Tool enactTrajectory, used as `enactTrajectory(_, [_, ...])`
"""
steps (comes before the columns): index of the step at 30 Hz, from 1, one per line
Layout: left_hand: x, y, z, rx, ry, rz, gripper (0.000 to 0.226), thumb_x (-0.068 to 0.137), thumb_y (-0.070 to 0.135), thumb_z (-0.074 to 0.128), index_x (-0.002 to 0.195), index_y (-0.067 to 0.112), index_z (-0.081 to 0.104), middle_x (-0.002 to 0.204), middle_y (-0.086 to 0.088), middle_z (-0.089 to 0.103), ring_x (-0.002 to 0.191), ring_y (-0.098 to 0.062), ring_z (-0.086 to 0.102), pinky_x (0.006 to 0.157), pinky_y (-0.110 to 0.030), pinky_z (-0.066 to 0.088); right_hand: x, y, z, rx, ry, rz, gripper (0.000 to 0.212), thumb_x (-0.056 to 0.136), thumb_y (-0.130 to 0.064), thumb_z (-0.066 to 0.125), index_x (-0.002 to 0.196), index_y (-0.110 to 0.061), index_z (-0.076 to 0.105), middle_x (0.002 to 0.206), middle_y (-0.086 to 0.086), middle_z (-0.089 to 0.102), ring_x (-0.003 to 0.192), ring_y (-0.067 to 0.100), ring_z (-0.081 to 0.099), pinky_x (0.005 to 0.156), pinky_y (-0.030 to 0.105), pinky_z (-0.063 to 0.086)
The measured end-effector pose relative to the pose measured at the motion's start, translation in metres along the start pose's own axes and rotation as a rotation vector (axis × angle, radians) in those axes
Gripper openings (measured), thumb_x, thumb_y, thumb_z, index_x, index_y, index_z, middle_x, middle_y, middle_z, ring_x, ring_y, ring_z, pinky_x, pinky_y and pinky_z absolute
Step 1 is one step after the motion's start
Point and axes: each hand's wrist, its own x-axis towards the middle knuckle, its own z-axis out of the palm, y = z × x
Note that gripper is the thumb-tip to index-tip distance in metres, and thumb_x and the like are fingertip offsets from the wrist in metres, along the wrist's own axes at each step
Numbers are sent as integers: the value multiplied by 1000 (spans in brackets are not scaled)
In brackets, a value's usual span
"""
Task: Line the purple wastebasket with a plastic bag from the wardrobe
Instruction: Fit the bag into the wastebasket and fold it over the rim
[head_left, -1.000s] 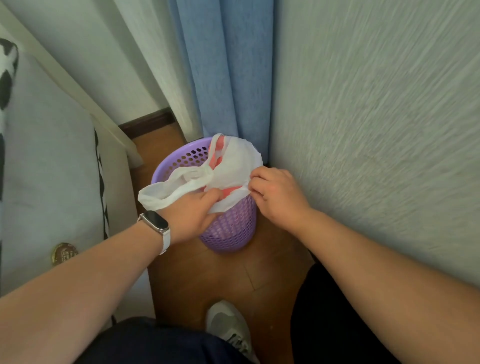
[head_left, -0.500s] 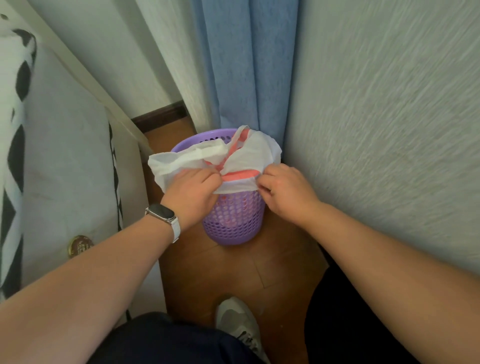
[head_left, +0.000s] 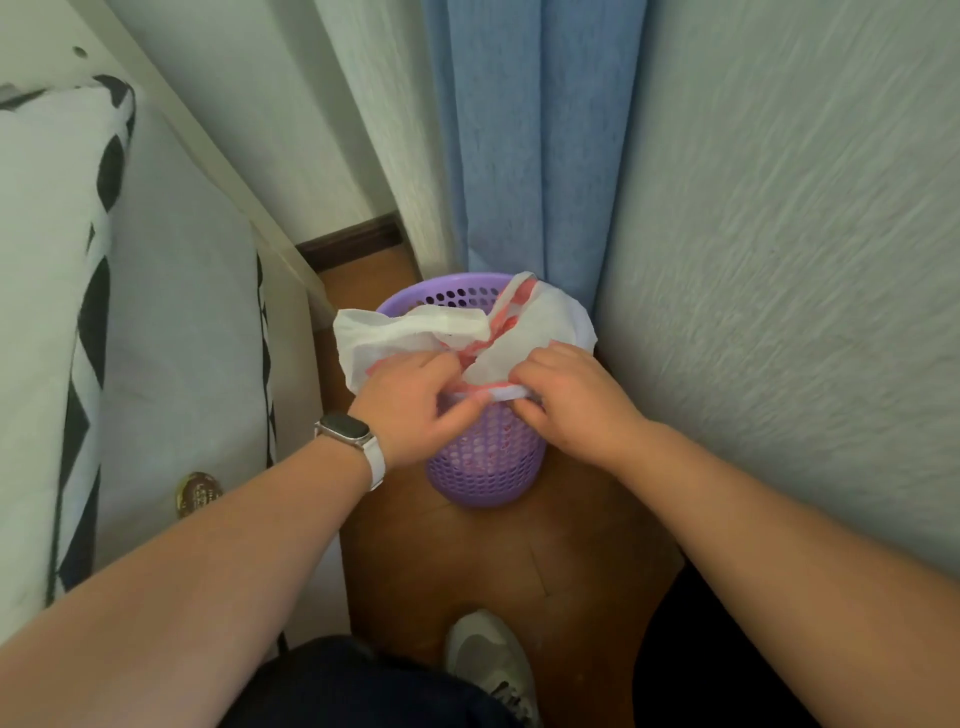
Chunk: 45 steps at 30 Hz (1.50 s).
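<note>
So the bed (head_left: 171, 332) fills the left side with its black-and-white patterned cover, and a blue curtain (head_left: 540, 145) hangs down in the far corner; between them is a narrow strip of wooden floor (head_left: 571, 551); the purple wastebasket (head_left: 483, 467) stands upright on it, right by the curtain and close to the wall on the right. The plastic bag (head_left: 530, 332), white with red bits, sits bunched over the basket's mouth, spilling past the left rim; the far rim is bare. Left hand (head_left: 410, 410), with a watch (head_left: 345, 431) on the wrist, is curled tight, pinching bag film at the near rim; right hand (head_left: 571, 400) is clenched on the bag just beside it, fingers tucked under the edge. A grey shoe (head_left: 488, 660) pokes in at the bottom.
</note>
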Motion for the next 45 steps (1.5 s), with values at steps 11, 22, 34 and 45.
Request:
enactTrajectory(11, [23, -32, -7, -6, 71, -443, 41, 90, 45, 49, 122, 23, 60, 112, -2, 68, 99, -23, 61, 82, -32, 46, -14, 23, -8, 22, 22, 19, 36, 81, -40, 44, 80, -15, 70, 75, 3, 61, 73, 29, 59, 64, 39, 48])
enactTrajectory(22, [24, -28, 1, -466, 53, -523, 45, 75, 21, 61, 117, 33, 53, 97, 6, 63, 88, -15, 63, 68, -30, 52, -21, 6, -20, 146, -344, 58, 48, 72, -62, 63, 110, -32, 62, 106, -11, 57, 101, 12, 53, 88, 32, 46])
enactTrajectory(34, [33, -4, 2, -374, -31, -308, 38, 88, 0, 53, 119, 20, 61, 109, 2, 62, 93, -10, 55, 76, -16, 41, -11, -7, -3, 180, -128, 101, 64, 91, -42, 58, 146, -37, 25, 154, -14, 24, 135, 13, 33, 109, 36, 33])
enactTrajectory(45, [23, -2, 6, -450, -96, -270, 49, 86, -1, 53, 121, 33, 60, 114, 12, 59, 106, -10, 53, 92, -28, 45, -9, 13, 9, -88, -42, 165, 75, 87, -37, 58, 149, -24, 19, 157, 4, 22, 145, 27, 16, 119, 45, 11])
